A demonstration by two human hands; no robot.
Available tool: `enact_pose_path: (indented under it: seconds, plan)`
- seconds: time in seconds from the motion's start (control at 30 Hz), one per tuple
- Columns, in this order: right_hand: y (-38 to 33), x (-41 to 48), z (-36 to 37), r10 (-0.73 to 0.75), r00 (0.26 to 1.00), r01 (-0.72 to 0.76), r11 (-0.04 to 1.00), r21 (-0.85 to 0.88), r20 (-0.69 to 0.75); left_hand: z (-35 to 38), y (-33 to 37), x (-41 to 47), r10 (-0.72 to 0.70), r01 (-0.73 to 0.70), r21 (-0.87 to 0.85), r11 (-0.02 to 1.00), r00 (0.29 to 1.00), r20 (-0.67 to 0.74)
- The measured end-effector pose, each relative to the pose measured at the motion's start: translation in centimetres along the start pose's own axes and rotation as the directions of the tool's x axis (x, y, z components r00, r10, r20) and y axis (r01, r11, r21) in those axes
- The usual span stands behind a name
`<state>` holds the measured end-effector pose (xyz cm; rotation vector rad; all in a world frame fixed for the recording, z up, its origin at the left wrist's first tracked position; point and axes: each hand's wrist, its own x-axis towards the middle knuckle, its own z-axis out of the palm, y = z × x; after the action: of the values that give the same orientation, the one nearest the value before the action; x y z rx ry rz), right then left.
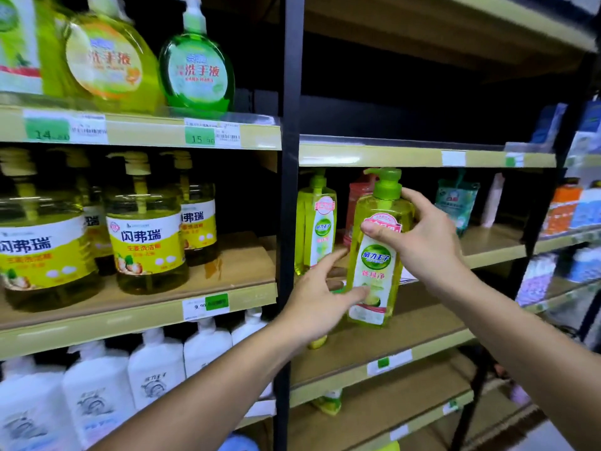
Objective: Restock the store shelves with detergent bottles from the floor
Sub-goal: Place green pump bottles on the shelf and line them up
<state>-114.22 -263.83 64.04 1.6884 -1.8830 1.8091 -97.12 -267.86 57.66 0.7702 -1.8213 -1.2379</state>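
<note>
Shelf: yellow-green detergent bottle, gripped.

Bright frontal light, dark shelf recesses – edges bowed, blurred; centre sharp.

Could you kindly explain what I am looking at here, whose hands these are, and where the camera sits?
There is no machine here: one wide-angle camera is worn on a person's head, looking forward and down at their bare hands in a store aisle. The right hand grips a green pump bottle of dish detergent near its shoulder, standing upright on the tan shelf. The left hand touches the bottle's lower label with open fingers. A matching bottle stands further back. The left bay holds yellow jugs and hand-wash bottles.
</note>
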Motion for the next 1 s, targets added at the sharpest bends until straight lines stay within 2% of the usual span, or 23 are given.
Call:
enact_pose_path:
  seconds: [0.17,0.3,0.47,0.57,0.8,1.0]
  plan:
    - [4.4,5.7,1.4,-0.006,1.0,0.006,1.0,0.007,0.004,0.2,-0.5,0.3,-0.052,0.053,0.056,0.997,0.998,-0.021]
    - [8.0,8.4,3.1,-0.131,0.982,0.136,0.99,-0.027,0.134,-0.6,-1.4,-0.7,-0.084,0.087,0.034,0.996,0.992,-0.097]
    - [10.3,10.3,5.6,-0.194,0.967,0.207,0.976,-0.063,0.168,-2.0,-2.1,-2.3,-0.128,0.144,0.12,0.982,0.982,-0.138]
    - [10.9,11.9,7.0,-0.124,0.969,0.139,0.989,-0.057,0.215,-3.1,-1.8,-2.9,-0.137,0.162,0.156,0.974,0.977,-0.164]
    - [11.4,14.9,9.1,0.127,0.966,-0.154,0.982,0.111,0.224,-5.3,-1.4,-2.9,-0.12,0.168,0.183,0.969,0.962,-0.247]
    - [11.6,15.2,9.0,0.241,0.948,-0.211,0.965,-0.156,0.208,-7.8,-2.0,-1.6,-0.053,0.141,0.21,0.968,0.924,-0.379]
